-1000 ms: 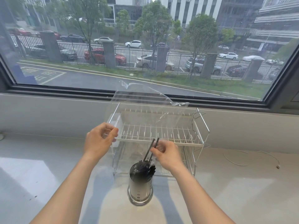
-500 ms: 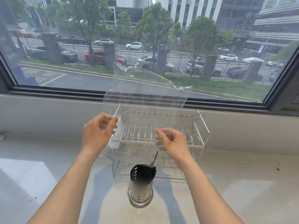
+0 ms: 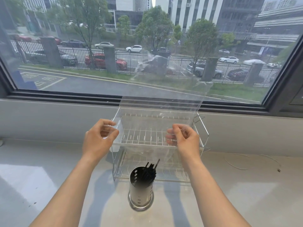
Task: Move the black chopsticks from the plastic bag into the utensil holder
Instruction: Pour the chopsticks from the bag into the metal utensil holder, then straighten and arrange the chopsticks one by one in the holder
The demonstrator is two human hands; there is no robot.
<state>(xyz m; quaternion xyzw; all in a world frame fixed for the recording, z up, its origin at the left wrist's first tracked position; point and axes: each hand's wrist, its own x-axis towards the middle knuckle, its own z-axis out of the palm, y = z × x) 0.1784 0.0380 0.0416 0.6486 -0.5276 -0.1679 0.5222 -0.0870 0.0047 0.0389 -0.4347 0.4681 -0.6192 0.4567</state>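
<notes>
Both hands pinch one clear plastic bag (image 3: 164, 99) upright: the left hand (image 3: 98, 138) and right hand (image 3: 183, 138) each clamp a lower corner. The black chopsticks (image 3: 150, 171), too bunched to count, stand in one utensil holder (image 3: 141, 190) on the table (image 3: 237, 194).

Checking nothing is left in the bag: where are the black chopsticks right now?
In the head view, the black chopsticks stand in the steel utensil holder at bottom centre, just in front of the wire dish rack.
</notes>
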